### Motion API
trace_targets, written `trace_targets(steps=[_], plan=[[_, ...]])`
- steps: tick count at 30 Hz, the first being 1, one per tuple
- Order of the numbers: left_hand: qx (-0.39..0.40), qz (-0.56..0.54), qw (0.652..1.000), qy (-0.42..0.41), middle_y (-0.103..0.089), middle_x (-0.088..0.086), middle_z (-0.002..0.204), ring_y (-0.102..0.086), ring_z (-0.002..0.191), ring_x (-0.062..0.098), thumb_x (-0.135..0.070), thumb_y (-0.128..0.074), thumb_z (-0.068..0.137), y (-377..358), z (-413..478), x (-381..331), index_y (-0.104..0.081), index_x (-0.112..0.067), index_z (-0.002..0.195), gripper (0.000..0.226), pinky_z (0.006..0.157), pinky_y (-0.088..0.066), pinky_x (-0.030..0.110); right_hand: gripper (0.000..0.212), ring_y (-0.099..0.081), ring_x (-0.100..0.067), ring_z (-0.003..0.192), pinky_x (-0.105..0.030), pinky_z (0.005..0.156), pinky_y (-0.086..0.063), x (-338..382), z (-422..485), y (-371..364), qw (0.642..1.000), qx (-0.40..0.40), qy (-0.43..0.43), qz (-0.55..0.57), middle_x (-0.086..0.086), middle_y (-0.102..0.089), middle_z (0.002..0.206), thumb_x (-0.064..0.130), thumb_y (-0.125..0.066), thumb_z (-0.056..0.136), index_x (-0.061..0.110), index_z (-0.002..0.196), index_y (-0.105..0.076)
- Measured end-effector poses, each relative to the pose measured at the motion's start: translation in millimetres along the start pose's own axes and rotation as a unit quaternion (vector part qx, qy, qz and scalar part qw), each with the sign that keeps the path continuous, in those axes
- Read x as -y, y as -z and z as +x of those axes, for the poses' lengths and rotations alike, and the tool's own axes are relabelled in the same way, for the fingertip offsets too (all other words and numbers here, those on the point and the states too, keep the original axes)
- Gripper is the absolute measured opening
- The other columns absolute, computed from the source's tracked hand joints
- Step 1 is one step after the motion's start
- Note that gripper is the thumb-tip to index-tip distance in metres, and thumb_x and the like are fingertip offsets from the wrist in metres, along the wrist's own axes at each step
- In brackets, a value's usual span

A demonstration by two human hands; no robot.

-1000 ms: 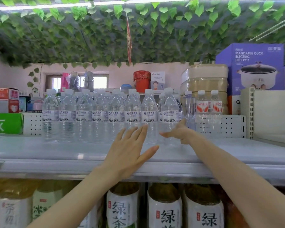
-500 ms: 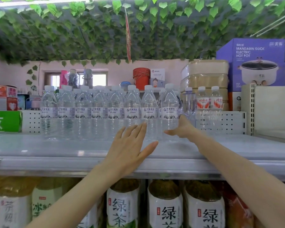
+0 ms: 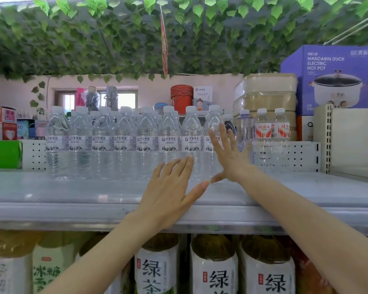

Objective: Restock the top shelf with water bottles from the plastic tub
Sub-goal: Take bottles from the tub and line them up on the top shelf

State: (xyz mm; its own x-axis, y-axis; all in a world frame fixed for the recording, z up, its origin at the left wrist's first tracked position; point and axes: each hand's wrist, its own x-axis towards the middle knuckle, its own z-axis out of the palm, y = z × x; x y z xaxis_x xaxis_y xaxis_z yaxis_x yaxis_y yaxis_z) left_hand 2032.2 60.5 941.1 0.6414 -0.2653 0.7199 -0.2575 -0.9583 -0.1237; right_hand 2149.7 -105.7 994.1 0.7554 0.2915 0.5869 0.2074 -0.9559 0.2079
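The water bottles (image 3: 123,145) stand in rows on the top shelf (image 3: 51,194). My left hand (image 3: 170,194) lies flat and empty before them. My right hand (image 3: 229,158), fingers straight, holds nothing at the rightmost bottle. I judge the step as squaring the row. Next move: fetch more from the unseen tub.

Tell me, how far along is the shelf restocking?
Mostly done, it seems: a long row of bottles stands on the shelf, with more behind. In hand: nothing. The left hand and right hand are open, fingers straight, at the row's right end, apparently tidying it. Left: unclear, since the tub is out of view; bare shelf shows in front of the row.
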Motion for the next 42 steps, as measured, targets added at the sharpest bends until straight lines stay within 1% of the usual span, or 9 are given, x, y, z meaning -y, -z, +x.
trace_targets(steps=[3, 8, 12, 18, 23, 26, 29, 32, 42], plan=[[-0.008, -0.001, 1.0, -0.001, -0.008, -0.006, 0.158, -0.007, 0.144, 0.011, -0.072, 0.032, 0.064, -0.1, 1.4, 1.4, 0.001, -0.021, 0.151, 0.106, 0.115, -0.002, 0.033, 0.141, 0.026, -0.028, 0.141, -0.071, 0.104, -0.001, -0.4, 4.0, 1.9, 0.999, 0.024, -0.008, -0.038, -0.007, 0.048, 0.142, 0.06, -0.075, 0.062, 0.027, 0.128, 0.045], [-0.015, -0.017, 1.0, -0.002, -0.006, -0.007, 0.158, -0.004, 0.144, 0.009, -0.072, 0.031, 0.065, -0.7, -0.5, 1.3, 0.001, -0.021, 0.151, 0.104, 0.116, 0.001, 0.033, 0.14, 0.026, -0.03, 0.141, -0.07, 0.105, -0.002, -6.3, 9.8, -4.8, 0.995, 0.021, -0.011, -0.096, -0.011, 0.053, 0.131, 0.068, -0.069, 0.062, 0.023, 0.123, 0.049], [-0.02, -0.006, 1.0, -0.002, -0.005, -0.009, 0.158, -0.003, 0.144, 0.009, -0.071, 0.031, 0.065, -1.5, 0.7, 0.9, 0.003, -0.022, 0.15, 0.102, 0.116, 0.001, 0.034, 0.138, 0.026, -0.031, 0.141, -0.07, 0.102, 0.005, -3.9, 9.2, -6.9, 0.989, 0.006, -0.02, -0.147, -0.015, 0.047, 0.141, 0.075, -0.062, 0.063, 0.02, 0.124, 0.049], [-0.018, 0.011, 1.0, -0.003, -0.011, -0.007, 0.158, -0.01, 0.143, 0.012, -0.071, 0.034, 0.063, 1.8, 0.5, -0.2, -0.004, -0.021, 0.151, 0.107, 0.115, -0.003, 0.036, 0.13, 0.026, -0.037, 0.14, -0.067, 0.1, 0.013, -3.0, 4.1, 0.4, 0.991, 0.012, -0.009, -0.133, -0.015, 0.044, 0.143, 0.075, -0.057, 0.068, 0.021, 0.132, 0.043], [-0.043, 0.026, 0.999, -0.013, -0.029, 0.0, 0.153, -0.025, 0.14, 0.02, -0.07, 0.022, 0.076, 16.7, -1.9, 9.7, -0.023, -0.018, 0.149, 0.1, 0.114, -0.012, 0.043, 0.092, 0.017, -0.038, 0.143, -0.065, 0.108, 0.006, 2.6, -13.2, 23.2, 0.999, -0.016, 0.015, -0.027, -0.009, 0.024, 0.156, 0.06, -0.041, 0.091, 0.024, 0.147, 0.022], [-0.066, 0.036, 0.997, -0.016, -0.044, 0.006, 0.144, -0.04, 0.133, 0.026, -0.065, 0.003, 0.088, 24.9, -5.2, 16.5, -0.039, -0.014, 0.142, 0.085, 0.11, -0.024, 0.049, 0.06, -0.02, -0.027, 0.144, -0.062, 0.111, -0.008, 13.5, -37.9, 39.7, 0.988, -0.13, 0.043, 0.068, -0.004, -0.022, 0.157, 0.051, -0.036, 0.097, 0.024, 0.149, -0.024], [-0.095, 0.053, 0.994, -0.025, -0.056, 0.01, 0.133, -0.052, 0.121, 0.031, -0.057, -0.014, 0.093, 30.8, -11.4, 18.5, -0.052, -0.011, 0.133, 0.072, 0.102, -0.035, 0.052, 0.051, -0.054, -0.025, 0.118, -0.058, 0.103, -0.03, 27.3, -69.9, 47.2, 0.965, -0.235, 0.067, 0.095, 0.0, -0.058, 0.128, 0.054, -0.033, 0.092, 0.022, 0.123, -0.059], [-0.124, 0.061, 0.99, -0.041, -0.061, 0.011, 0.126, -0.058, 0.114, 0.032, -0.049, -0.026, 0.093, 39.2, -24.0, 17.8, -0.058, -0.008, 0.127, 0.062, 0.098, -0.039, 0.053, 0.053, -0.06, -0.024, 0.107, -0.054, 0.096, -0.039, 39.1, -100.4, 48.9, 0.958, -0.258, 0.072, 0.099, 0.001, -0.064, 0.117, 0.055, -0.032, 0.09, 0.022, 0.115, -0.064], [-0.082, 0.05, 0.991, -0.094, -0.06, 0.011, 0.127, -0.056, 0.116, 0.03, -0.04, -0.029, 0.093, 49.4, -104.9, 24.2, -0.057, -0.009, 0.127, 0.053, 0.102, -0.035, 0.052, 0.055, -0.05, -0.03, 0.125, -0.058, 0.101, -0.035, 80.8, -201.8, 43.8, 0.985, -0.171, 0.018, 0.015, -0.006, -0.052, 0.138, 0.051, -0.032, 0.091, 0.021, 0.132, -0.053]])
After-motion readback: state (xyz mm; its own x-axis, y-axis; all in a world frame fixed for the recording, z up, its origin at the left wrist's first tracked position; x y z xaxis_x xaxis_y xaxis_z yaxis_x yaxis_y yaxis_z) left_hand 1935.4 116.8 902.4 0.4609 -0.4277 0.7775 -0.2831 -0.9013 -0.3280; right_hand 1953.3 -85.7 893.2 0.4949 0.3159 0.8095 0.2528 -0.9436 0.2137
